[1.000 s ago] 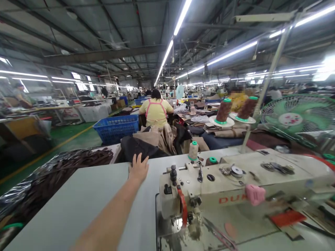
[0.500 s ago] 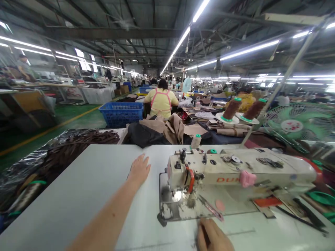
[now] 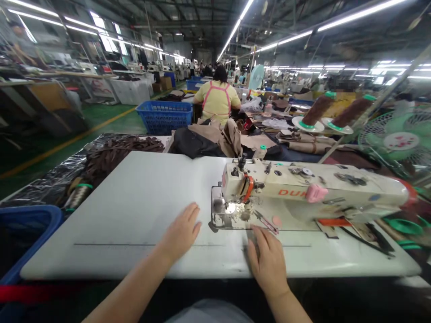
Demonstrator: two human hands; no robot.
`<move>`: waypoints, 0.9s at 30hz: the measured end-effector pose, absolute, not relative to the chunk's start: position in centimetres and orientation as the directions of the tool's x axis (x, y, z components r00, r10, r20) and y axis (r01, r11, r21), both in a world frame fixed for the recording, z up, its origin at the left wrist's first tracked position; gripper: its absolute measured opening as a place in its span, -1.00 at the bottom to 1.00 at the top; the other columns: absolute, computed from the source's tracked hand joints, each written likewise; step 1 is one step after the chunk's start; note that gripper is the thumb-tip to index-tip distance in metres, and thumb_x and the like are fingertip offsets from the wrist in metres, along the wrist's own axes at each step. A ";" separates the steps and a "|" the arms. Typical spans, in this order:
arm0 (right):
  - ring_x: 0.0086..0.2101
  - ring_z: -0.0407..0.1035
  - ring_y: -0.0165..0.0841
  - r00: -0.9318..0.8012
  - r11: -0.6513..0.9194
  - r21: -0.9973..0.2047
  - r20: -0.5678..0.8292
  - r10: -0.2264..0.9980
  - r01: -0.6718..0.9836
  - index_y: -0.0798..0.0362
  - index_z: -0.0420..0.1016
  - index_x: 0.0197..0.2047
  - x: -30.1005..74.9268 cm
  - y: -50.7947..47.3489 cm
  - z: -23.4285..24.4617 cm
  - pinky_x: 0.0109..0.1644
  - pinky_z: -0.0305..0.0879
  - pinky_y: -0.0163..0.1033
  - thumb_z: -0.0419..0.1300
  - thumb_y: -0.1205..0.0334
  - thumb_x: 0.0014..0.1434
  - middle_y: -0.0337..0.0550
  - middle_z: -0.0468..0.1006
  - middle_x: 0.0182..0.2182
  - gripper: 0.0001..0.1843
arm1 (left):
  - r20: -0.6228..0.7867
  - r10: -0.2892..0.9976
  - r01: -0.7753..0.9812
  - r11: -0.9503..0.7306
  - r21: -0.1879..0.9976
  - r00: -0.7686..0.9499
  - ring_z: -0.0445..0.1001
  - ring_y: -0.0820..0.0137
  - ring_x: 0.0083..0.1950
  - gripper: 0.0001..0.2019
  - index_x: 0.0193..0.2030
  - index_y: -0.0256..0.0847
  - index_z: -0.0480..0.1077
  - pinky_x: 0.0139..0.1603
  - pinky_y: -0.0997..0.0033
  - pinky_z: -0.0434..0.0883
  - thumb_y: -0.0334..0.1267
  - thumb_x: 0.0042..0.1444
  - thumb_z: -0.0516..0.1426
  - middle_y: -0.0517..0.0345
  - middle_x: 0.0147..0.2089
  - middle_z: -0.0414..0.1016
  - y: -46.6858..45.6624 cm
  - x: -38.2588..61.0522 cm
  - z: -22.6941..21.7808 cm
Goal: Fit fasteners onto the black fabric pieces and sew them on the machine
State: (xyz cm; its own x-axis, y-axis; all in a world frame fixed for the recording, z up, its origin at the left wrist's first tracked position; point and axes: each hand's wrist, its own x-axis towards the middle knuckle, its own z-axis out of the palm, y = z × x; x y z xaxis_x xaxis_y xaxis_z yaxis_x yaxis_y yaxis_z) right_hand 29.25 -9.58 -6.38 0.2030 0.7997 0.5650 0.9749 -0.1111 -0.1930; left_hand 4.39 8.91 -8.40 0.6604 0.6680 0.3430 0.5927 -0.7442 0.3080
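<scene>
Both of my hands lie flat on a pale work table (image 3: 134,202). My left hand (image 3: 182,233) rests open, palm down, just left of a cream industrial sewing machine (image 3: 303,188) with red lettering. My right hand (image 3: 267,260) is also open and palm down, in front of the machine's metal needle plate (image 3: 229,215). Neither hand holds anything. A pink clip (image 3: 315,193) hangs on the machine's arm.
Dark fabric pieces (image 3: 208,141) pile up at the table's far edge. A heap of brown straps (image 3: 117,150) lies at the left, a blue bin (image 3: 23,233) near left. Brown thread cones (image 3: 318,112) and a green fan (image 3: 400,141) stand at the right. A person in yellow (image 3: 218,96) sits ahead.
My left hand has drawn back from the dark fabric at the far edge to the near part of the table. My right hand has come into view. The view has tilted down.
</scene>
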 end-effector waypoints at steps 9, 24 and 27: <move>0.32 0.24 -0.24 -0.413 0.457 -0.075 0.316 0.854 0.886 0.06 0.27 0.40 24.6 -14.9 -5.9 0.40 0.19 -0.05 0.11 0.24 0.39 -0.06 0.44 0.30 -0.46 | 0.435 0.653 0.607 -0.750 0.261 0.620 0.45 0.07 0.26 -0.69 0.21 -0.29 0.33 0.30 -0.05 0.47 -0.28 0.40 0.00 -0.22 0.22 0.46 6.7 3.5 -7.7; 0.30 0.27 -0.02 -0.013 0.126 -0.244 0.419 0.908 0.962 0.08 0.05 0.50 26.3 -12.3 -6.6 0.31 0.34 0.19 0.05 0.09 0.44 0.16 0.34 0.34 -0.35 | 0.463 0.618 0.592 -0.775 0.221 0.636 0.46 0.12 0.24 -0.67 0.20 -0.26 0.33 0.31 -0.01 0.46 -0.40 0.35 -0.03 -0.17 0.19 0.47 4.3 1.7 -8.1; 0.22 0.38 -0.19 -0.098 0.242 -0.313 0.412 0.906 0.919 -0.03 0.23 0.42 26.1 -11.2 -5.8 0.28 0.40 0.02 -0.01 0.21 0.46 0.00 0.50 0.22 -0.50 | 0.465 0.616 0.585 -0.778 0.230 0.636 0.46 0.12 0.24 -0.64 0.21 -0.24 0.32 0.32 -0.01 0.46 -0.42 0.31 -0.02 -0.16 0.19 0.48 4.2 1.6 -8.3</move>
